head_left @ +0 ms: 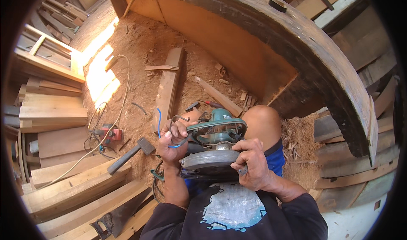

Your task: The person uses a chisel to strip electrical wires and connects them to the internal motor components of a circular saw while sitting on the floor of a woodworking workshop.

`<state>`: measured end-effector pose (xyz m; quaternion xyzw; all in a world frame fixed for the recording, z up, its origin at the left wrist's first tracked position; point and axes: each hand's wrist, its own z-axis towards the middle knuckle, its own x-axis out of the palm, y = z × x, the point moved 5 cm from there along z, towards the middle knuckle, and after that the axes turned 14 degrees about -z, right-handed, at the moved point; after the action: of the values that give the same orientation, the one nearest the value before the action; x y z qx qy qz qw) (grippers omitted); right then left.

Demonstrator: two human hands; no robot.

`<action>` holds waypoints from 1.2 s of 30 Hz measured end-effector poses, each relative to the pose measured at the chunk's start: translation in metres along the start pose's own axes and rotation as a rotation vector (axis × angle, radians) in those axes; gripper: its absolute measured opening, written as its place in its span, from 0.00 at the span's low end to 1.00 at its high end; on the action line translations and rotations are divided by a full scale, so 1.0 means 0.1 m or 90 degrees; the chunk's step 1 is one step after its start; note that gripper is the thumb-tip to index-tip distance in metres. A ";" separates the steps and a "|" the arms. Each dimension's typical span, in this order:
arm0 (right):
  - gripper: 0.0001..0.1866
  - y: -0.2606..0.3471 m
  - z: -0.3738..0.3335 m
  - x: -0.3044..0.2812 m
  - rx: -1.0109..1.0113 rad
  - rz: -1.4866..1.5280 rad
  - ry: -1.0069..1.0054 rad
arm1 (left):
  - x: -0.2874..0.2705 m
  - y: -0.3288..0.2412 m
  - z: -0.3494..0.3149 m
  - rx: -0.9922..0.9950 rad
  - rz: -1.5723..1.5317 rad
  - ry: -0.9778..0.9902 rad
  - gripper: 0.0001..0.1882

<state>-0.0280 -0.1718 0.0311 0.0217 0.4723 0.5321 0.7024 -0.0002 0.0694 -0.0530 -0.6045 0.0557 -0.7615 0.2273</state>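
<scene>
A green circular saw [217,125] with a grey metal blade guard [211,160] is held over my lap, the guard side toward me. My left hand [172,143] is closed at the left end of its handle, pinching a thin blue wire [159,120] whose one end sticks up past the fingers. Beside those fingers a short black cord [180,118] curves up. My right hand [253,163] wraps round the right side of the saw by the guard, a small grey round part showing between its fingers. Past the saw lies a red-and-black screwdriver [210,103].
A hammer [130,155] lies to the left, near a red power tool [112,133] with a looping cord. Stacked boards [53,106] line the left side; a handsaw [102,228] rests on planks. A large curved wooden piece [271,32] arches across the far right. Sawdust covers the floor [140,38].
</scene>
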 end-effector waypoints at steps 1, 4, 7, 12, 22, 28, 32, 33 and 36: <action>0.15 -0.03 -0.05 -0.03 0.008 -0.003 -0.002 | 0.02 0.05 0.02 -0.011 0.007 0.028 0.11; 0.11 -0.12 -0.16 -0.11 0.056 0.038 0.007 | 0.05 0.14 0.08 -0.034 -0.005 0.029 0.10; 0.16 -0.25 -0.11 -0.32 0.151 0.116 -0.138 | 0.13 0.16 0.09 -0.054 0.018 0.026 0.09; 0.20 -0.77 -0.16 -0.42 0.405 0.177 -0.027 | 0.05 0.04 0.09 -0.051 0.063 0.026 0.10; 0.19 -0.93 0.27 -0.47 0.356 0.707 -0.213 | 0.36 0.05 0.47 -0.176 0.428 0.133 0.17; 0.24 -0.97 0.76 -0.15 0.370 0.824 -0.121 | 0.35 0.20 0.54 -0.192 0.409 0.131 0.20; 0.24 -0.93 1.05 0.02 0.375 0.818 -0.069 | 0.33 0.17 0.53 -0.207 0.430 0.141 0.26; 0.24 -0.91 1.12 0.08 0.388 0.800 -0.030 | 0.34 0.17 0.52 -0.217 0.422 0.145 0.26; 0.23 -0.89 1.26 0.22 0.436 0.745 0.060 | 0.46 0.18 0.48 -0.254 0.406 0.150 0.29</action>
<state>0.1231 -0.1345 0.0389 0.4717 0.5548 0.6454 0.2306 0.0429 0.0438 -0.0054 -0.4975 0.4137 -0.6909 0.3224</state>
